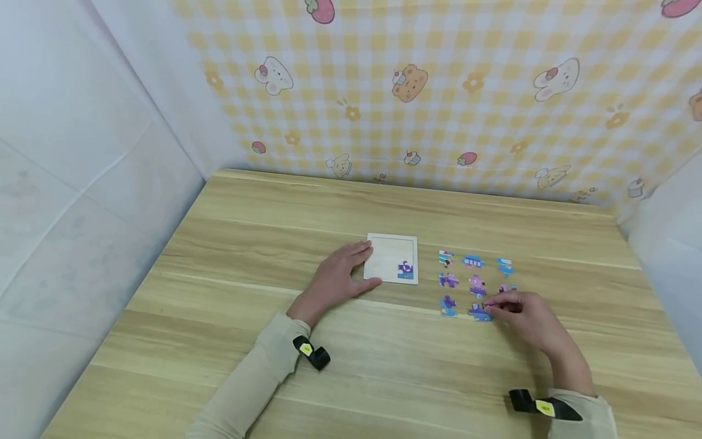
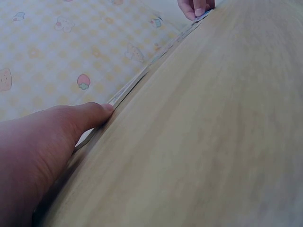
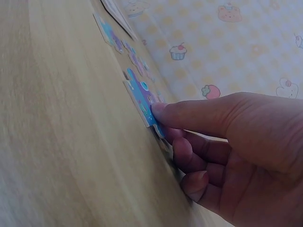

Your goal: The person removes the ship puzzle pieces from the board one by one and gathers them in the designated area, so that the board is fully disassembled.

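Observation:
A square white puzzle tray (image 1: 388, 259) lies flat on the table, with one purple and blue jigsaw piece (image 1: 405, 270) in its lower right corner. My left hand (image 1: 341, 277) rests at the tray's left side, fingers along the left edge and thumb by the near edge. In the left wrist view that thumb (image 2: 97, 113) touches the tray's rim. My right hand (image 1: 521, 317) pinches the right end of a blue and purple jigsaw piece (image 3: 140, 99) between thumb and fingers. This piece is low over the table, at the near side of the loose pieces.
Several other loose jigsaw pieces (image 1: 448, 280) lie in rows right of the tray, one partly behind my right hand. The wooden table (image 1: 236, 244) meets a yellow checked cloth (image 1: 351, 85) at the back and white sheeting (image 1: 82, 183) at the left.

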A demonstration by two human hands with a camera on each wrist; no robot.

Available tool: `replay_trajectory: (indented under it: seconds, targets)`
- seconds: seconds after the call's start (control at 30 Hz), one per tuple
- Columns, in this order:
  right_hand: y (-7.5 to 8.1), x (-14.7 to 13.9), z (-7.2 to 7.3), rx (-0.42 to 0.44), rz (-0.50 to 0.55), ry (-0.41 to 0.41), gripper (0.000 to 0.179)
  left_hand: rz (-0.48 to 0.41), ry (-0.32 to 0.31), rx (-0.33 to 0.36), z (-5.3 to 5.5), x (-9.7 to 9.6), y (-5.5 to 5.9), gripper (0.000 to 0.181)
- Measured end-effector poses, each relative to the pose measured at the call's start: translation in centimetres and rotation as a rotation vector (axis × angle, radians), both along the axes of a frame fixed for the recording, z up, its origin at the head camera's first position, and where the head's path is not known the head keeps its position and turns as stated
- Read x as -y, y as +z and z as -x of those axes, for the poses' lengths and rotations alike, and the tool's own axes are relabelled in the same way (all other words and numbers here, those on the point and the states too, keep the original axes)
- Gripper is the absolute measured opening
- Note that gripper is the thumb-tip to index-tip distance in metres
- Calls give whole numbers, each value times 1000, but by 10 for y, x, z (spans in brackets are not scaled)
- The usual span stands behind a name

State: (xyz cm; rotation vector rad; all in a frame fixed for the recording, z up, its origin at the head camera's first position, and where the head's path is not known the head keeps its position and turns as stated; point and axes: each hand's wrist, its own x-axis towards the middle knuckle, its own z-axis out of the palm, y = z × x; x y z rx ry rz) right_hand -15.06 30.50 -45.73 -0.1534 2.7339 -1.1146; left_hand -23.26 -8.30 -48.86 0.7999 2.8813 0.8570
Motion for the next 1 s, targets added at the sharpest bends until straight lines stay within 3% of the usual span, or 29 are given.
replay_trajectory:
  seconds: [0.5, 1.0]
  targets:
    - [2, 1, 0, -38, -3, -15, 8, -4, 1, -1, 0, 1, 1, 80]
    - [1, 0, 0, -14, 3, -8, 12, 1, 7, 16, 0, 0, -2, 79]
